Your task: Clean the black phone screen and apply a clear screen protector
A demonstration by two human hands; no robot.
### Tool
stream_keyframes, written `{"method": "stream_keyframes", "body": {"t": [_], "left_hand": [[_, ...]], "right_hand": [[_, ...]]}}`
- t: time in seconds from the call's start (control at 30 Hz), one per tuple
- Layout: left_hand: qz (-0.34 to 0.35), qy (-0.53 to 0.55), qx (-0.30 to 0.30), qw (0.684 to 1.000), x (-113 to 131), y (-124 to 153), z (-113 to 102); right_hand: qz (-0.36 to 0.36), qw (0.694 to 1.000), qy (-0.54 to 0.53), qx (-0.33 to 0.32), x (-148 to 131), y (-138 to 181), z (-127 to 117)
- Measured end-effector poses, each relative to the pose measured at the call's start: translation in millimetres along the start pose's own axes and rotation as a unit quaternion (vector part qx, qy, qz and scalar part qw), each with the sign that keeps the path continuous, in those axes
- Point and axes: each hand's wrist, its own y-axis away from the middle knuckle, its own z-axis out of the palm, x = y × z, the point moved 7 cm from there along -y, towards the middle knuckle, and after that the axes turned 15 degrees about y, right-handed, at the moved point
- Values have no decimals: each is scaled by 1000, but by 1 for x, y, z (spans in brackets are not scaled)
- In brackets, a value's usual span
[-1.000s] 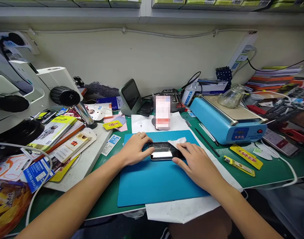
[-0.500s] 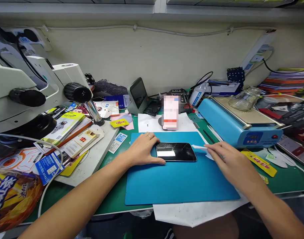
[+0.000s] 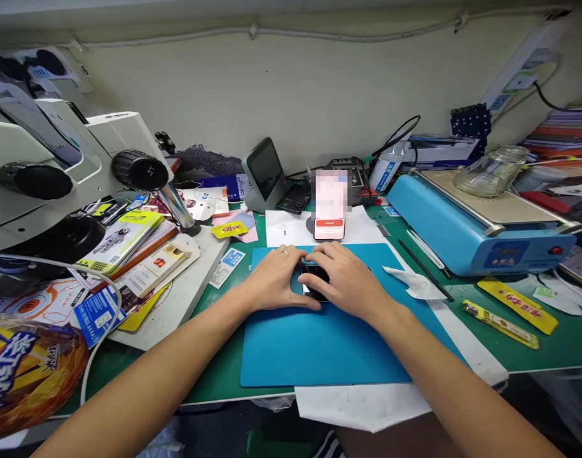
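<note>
A black phone (image 3: 313, 282) lies on the blue mat (image 3: 319, 343) in front of me, mostly covered by my hands. My left hand (image 3: 275, 278) rests at its left end, fingers curled against the edge, a ring on one finger. My right hand (image 3: 350, 280) lies flat over the phone's screen and right part, fingers pointing left. A crumpled white wipe (image 3: 415, 284) lies on the mat's right edge, away from both hands.
A microscope (image 3: 56, 165) and booklets crowd the left. A small upright phone (image 3: 329, 210) stands behind the mat. A blue heating machine (image 3: 467, 229) with a glass jar (image 3: 491, 170) sits right, yellow strips (image 3: 500, 323) before it. A snack bag (image 3: 23, 375) lies near left.
My right hand let go of the white wipe at the mat's right edge and came back left onto the phone. My left hand stayed at the phone's left end.
</note>
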Motion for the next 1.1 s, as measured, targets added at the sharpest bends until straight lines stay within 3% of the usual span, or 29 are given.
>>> {"method": "stream_keyframes", "body": {"t": [0.2,1.1], "left_hand": [[5,-8,-4,1000,3,-2,2],[27,8,-27,999,7,-2,6]], "right_hand": [[-18,1000,1,-12,-4,4,19],[1,999,28,-42,-3,3,29]]}}
